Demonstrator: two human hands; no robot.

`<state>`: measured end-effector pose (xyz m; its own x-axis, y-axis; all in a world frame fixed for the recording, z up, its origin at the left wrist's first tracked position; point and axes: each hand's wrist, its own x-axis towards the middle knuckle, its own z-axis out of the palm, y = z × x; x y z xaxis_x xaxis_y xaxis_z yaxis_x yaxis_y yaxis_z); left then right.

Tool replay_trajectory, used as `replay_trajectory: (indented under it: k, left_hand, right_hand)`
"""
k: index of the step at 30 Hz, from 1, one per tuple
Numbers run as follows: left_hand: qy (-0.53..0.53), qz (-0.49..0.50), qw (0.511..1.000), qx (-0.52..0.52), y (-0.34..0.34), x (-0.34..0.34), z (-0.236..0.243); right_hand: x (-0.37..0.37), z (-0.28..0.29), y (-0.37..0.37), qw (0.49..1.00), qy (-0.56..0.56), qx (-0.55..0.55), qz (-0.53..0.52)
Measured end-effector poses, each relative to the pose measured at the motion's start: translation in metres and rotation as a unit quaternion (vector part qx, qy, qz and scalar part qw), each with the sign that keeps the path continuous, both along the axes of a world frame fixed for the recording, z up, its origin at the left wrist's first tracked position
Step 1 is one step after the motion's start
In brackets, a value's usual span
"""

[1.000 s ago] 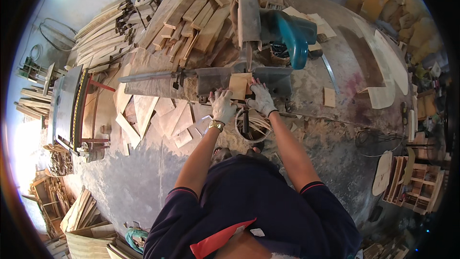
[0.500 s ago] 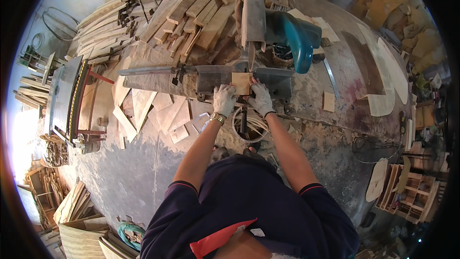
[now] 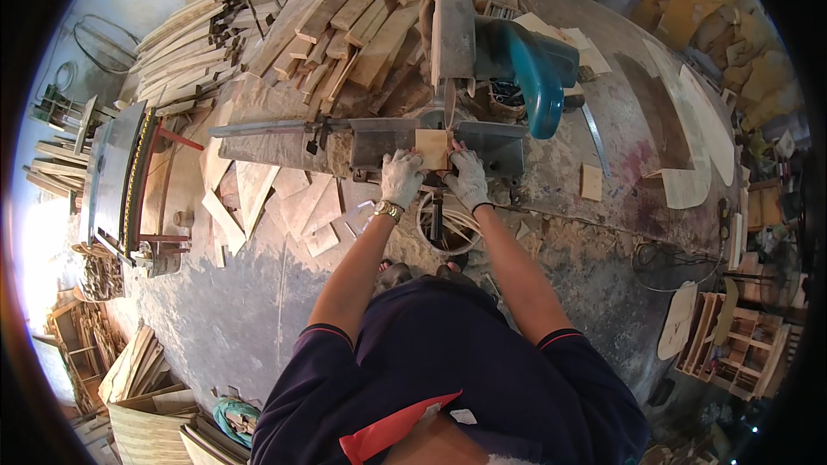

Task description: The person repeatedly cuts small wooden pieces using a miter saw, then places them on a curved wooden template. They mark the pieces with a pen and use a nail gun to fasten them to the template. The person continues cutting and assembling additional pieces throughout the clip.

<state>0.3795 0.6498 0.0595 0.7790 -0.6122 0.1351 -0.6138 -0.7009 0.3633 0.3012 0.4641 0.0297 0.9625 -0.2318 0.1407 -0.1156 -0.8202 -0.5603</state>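
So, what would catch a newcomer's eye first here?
Probably the big teal-bodied saw, just right of centre in the upper part of the view. In front of it, near the centre, the gloved left hand and gloved right hand flank a small wooden piece. Next, perhaps, the heap of planks up and left of the saw.

One left hand (image 3: 401,176) and one right hand (image 3: 468,177): two. Between them, one square wood block (image 3: 432,147). Past them, one big saw (image 3: 453,30). Nearer than them, one round bucket (image 3: 419,226). Right of them, one ruler (image 3: 595,138). Past the left hand, maybe over ten boards (image 3: 357,13); they overlap.
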Motion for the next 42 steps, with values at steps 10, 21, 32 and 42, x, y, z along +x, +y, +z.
replay_trajectory:
  k: [10, 21, 32, 42]
  left_hand:
    - [-0.034, -0.022, 0.999, -0.022, 0.002, 0.0, -0.002]
    - [-0.005, -0.033, 0.999, -0.02, 0.036, 0.023, -0.018]
    - [0.006, -0.053, 0.998, -0.043, 0.033, 0.027, -0.017]
    - [-0.001, -0.043, 0.998, -0.055, 0.033, 0.023, -0.016]
  right_hand:
    - [-0.002, 0.002, 0.006, 1.0, 0.014, -0.018, -0.015]
    - [-0.012, 0.028, 0.029, 1.0, 0.018, 0.011, -0.02]
    - [-0.075, 0.302, -0.04, 0.942, -0.282, 0.048, -0.176]
    - [0.045, 0.431, -0.02, 0.95, 0.216, -0.205, -0.094]
